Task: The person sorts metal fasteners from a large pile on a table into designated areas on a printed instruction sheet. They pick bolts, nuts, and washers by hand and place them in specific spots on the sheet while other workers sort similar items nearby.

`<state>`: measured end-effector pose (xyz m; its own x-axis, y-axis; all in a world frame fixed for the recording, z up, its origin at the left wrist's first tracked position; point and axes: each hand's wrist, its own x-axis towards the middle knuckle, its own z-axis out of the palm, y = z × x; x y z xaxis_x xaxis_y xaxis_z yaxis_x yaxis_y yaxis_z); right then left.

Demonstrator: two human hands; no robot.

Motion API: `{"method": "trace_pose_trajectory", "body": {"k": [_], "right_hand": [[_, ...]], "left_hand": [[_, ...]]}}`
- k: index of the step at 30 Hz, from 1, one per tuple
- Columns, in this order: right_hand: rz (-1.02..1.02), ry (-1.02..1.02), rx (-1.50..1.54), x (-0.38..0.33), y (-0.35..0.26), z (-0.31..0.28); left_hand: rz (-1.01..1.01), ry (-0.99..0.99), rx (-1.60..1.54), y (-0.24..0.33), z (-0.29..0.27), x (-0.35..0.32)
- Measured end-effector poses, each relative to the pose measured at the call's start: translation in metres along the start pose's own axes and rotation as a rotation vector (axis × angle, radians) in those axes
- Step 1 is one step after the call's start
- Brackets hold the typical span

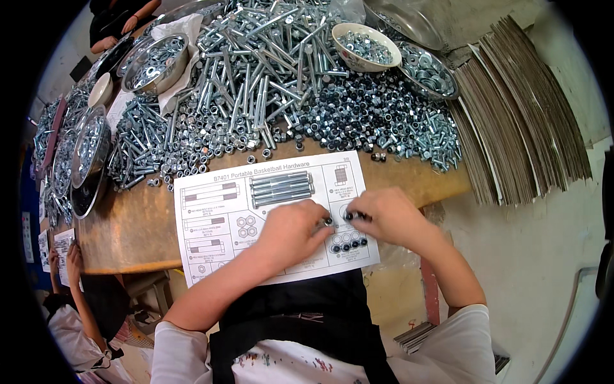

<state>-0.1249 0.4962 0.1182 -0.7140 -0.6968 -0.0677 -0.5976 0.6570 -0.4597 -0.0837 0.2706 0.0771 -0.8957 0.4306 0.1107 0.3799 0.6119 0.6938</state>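
Observation:
A printed hardware sheet (192,240) with outline drawings lies at the table's front edge, before my body. Several long hex bolts (281,190) rest side by side on its upper middle. A row of dark-centred lock nuts (350,245) sits near the sheet's lower right corner. My left hand (291,232) is over the sheet, its thumb and fingers pinching a lock nut (328,221). Close by on the right, my right hand (388,217) grips dark lock nuts (350,216) at its fingertips; its fingers partly hide them, so how many is unclear.
Loose long bolts (256,70), plain nuts (211,131) and black-ringed nuts (358,109) heap beyond the sheet. Bowls of washers (366,48) stand among them. Stacked cardboard (524,109) is at the right. Another person's hand (73,262) holds a sheet at lower left; someone else stands at far left.

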Motion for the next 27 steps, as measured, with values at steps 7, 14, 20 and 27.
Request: {"method": "trace_pose_trajectory", "body": {"k": [7, 14, 20, 27], "right_hand": [[0.041, -0.125, -0.07, -0.022, -0.006, 0.02], [0.015, -0.022, 0.039, -0.041, -0.015, 0.028], [0.044, -0.017, 0.016, -0.048, -0.009, 0.04], [0.532, 0.46, 0.068, -0.061, 0.076, -0.02]], "left_hand": [[-0.054, -0.114, 0.024, 0.018, 0.022, -0.008], [-0.024, -0.065, -0.168, 0.023, 0.027, -0.023], [0.02, -0.07, -0.066, 0.023, 0.037, -0.023], [0.174, 0.073, -0.016, 0.021, 0.023, 0.02]]}}
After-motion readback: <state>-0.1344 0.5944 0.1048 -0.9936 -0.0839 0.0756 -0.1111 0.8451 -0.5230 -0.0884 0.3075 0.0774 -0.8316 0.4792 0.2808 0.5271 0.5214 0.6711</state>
